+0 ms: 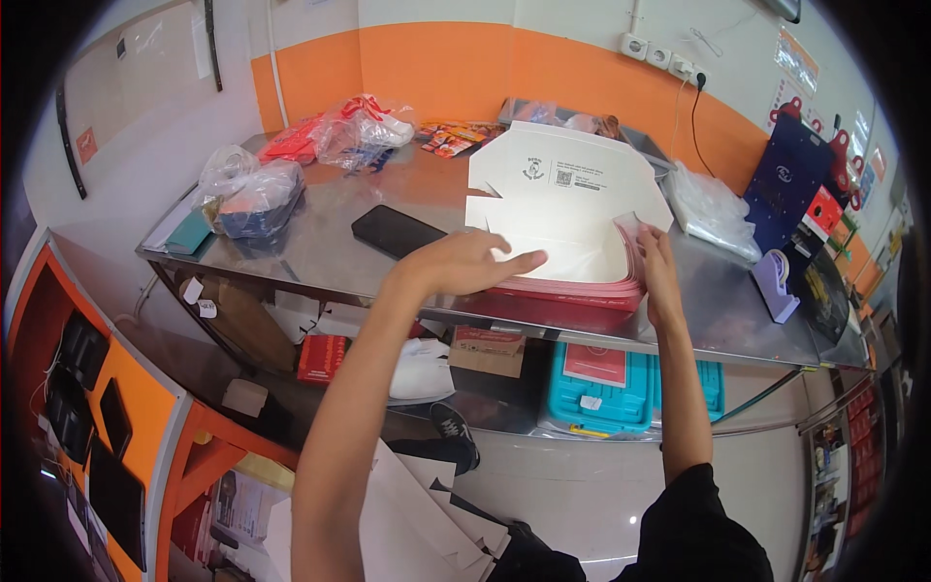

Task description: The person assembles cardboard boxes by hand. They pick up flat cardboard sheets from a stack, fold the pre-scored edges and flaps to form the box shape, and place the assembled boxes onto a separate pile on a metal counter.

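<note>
In front of me on the steel table stands a stack of nested cardboard boxes [567,303], red outside and white inside. The top one's white lid flap [572,175] stands up at the back, with small printing on it. My left hand [470,262] is over the front left of the stack, fingers apart and holding nothing; whether it touches the rim is unclear. At the right side, my right hand [659,267] grips the box wall near its upper corner, its fingers partly hidden. A black phone [396,231] lies just left of my left hand.
Plastic bags [359,131] and a wrapped bundle [254,194] lie on the steel table [330,262] at left. To the right are clear plastic bags [713,209] and a tape dispenser [776,286]. Turquoise bins [601,393] sit below; white cardboard sheets [417,514] lie near my legs.
</note>
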Available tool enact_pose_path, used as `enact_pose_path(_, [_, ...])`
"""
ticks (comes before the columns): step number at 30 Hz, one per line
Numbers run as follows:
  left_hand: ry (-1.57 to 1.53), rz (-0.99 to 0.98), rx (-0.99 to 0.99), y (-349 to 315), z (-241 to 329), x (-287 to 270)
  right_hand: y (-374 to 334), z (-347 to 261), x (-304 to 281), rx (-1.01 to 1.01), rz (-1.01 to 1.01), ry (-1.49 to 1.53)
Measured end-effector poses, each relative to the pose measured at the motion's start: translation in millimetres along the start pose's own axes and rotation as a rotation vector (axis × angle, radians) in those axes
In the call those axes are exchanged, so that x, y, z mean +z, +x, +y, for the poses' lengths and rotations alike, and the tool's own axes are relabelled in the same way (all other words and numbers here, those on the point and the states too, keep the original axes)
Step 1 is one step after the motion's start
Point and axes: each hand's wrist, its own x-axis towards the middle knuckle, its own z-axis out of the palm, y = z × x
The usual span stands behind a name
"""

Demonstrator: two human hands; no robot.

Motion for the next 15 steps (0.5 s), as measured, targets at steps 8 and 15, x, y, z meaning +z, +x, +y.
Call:
enact_pose_path(8, [0.002,-0.074,0.215,77,71,78,-17,40,-5,0.165,-0.183,0.466])
enact_pose_path(15, [-0.157,-0.053,0.422,106,108,101,-10,41,-21,0.126,-0.018,0.528])
